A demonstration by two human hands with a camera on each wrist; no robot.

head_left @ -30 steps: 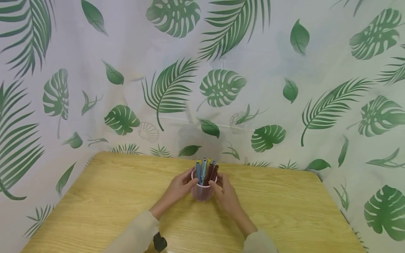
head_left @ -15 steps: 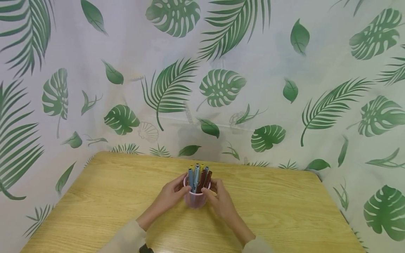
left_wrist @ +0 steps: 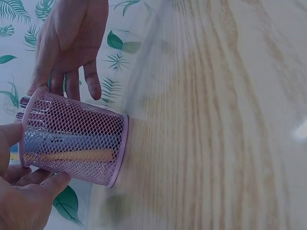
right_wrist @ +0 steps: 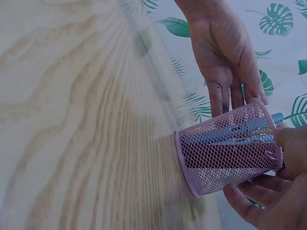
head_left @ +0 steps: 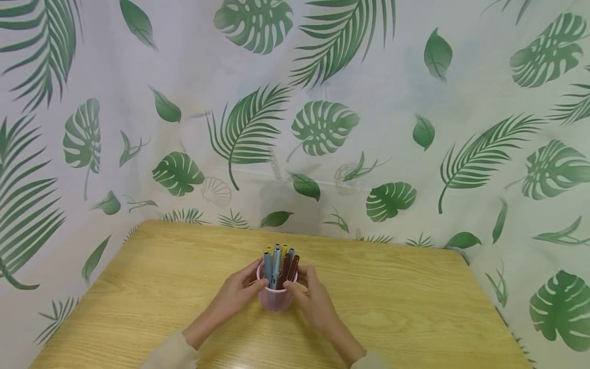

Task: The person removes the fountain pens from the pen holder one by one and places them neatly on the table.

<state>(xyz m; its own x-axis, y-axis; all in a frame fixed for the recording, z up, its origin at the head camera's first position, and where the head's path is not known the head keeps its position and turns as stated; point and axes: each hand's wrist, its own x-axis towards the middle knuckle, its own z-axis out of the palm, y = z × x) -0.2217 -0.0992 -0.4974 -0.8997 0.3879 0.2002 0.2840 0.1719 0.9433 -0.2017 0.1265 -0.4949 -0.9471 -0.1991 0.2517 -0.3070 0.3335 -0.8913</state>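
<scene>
A pink mesh pen cup [head_left: 275,300] stands upright between my two hands, its base right at the wooden tabletop. Several pens [head_left: 276,266] stick up out of it: blue, light blue, dark red and yellow-topped ones. My left hand [head_left: 237,289] grips the cup's left side near the rim, thumb at the front and fingers behind. On the opposite side my right hand [head_left: 315,297] holds the rim in the same way. In the left wrist view, the mesh wall [left_wrist: 72,136] shows the pens through it, lying along the cup's length.
The wooden table [head_left: 405,307] spreads out around the cup. Behind it and to both sides hangs a white cloth backdrop [head_left: 387,138] printed with green leaves, meeting the table's back edge.
Both hands have moved the pen cup toward me and slightly to the left, away from the back edge. Their hold looks the same. The dark piece near the left sleeve has left the view.
</scene>
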